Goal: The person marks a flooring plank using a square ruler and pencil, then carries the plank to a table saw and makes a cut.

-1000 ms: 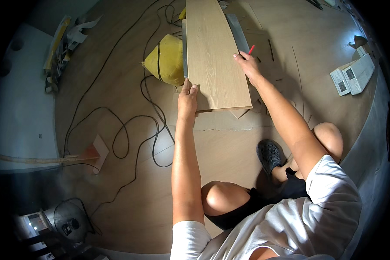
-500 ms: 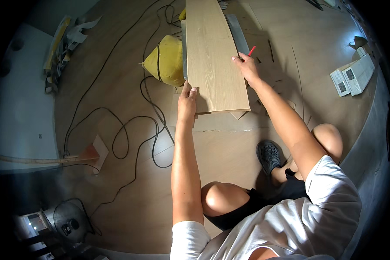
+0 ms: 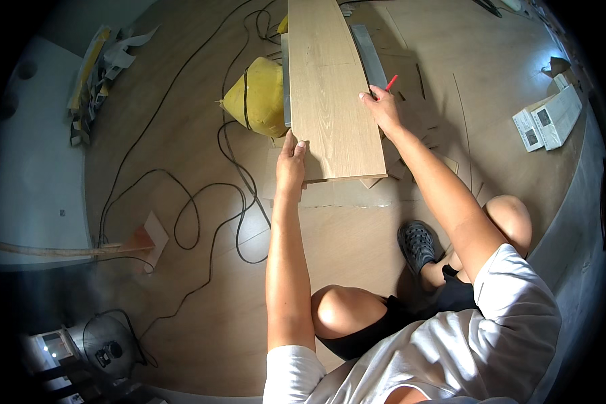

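Note:
A long light-wood plank [image 3: 333, 114] stretches away from me, its near end closest to my knees. A faint line crosses its upper part. My left hand [image 3: 291, 165] is closed on the plank's left edge near that end, thumb on top and fingers along the side. At the right edge, my right hand [image 3: 382, 110] is closed around a slim red pen [image 3: 391, 83], its thumb touching the plank's edge. Which part of the pen lies inside the fingers is hidden. Grey metal surfaces [image 3: 369, 54] show on both sides beneath the plank.
A tied yellow bag [image 3: 256, 97] sits left of the plank. Black cables [image 3: 195, 202] loop over the floor. Wood offcuts [image 3: 444, 161] lie at right, with white boxes [image 3: 552, 118] farther off. A scrap pile [image 3: 97, 74] leans by the left wall.
The plank and both hands sit slightly lower in the picture, along with most of the scene. Both grips look the same.

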### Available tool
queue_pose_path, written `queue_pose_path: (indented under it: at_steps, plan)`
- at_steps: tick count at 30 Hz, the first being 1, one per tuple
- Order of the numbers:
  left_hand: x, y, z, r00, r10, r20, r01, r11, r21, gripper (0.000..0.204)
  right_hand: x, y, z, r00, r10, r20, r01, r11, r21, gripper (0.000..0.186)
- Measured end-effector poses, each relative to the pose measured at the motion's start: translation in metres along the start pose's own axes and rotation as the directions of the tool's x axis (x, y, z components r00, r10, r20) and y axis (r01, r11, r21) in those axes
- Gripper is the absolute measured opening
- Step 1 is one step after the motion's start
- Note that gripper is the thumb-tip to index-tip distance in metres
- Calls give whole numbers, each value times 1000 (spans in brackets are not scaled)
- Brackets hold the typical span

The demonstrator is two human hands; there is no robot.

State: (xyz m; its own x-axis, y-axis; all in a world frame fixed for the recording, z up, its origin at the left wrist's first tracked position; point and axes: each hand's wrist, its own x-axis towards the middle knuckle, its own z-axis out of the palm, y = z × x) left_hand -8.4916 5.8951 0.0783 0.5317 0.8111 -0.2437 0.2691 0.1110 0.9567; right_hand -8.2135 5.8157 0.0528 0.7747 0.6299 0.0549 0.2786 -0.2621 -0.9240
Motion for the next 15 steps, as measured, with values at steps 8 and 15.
queue_pose_path:
  at_steps: [8, 15]
  plan:
    - [-2, -3, -5, 1000, 3, 6, -2, 1000, -22, 60, -2, -1, 5, 1000, 10, 2, -10, 999, -46, 61]
    - [0, -5, 0, 1000, 14, 6, -14, 999, -33, 60, 8, 20, 10, 975, -184, -127, 182, 983, -26, 59]
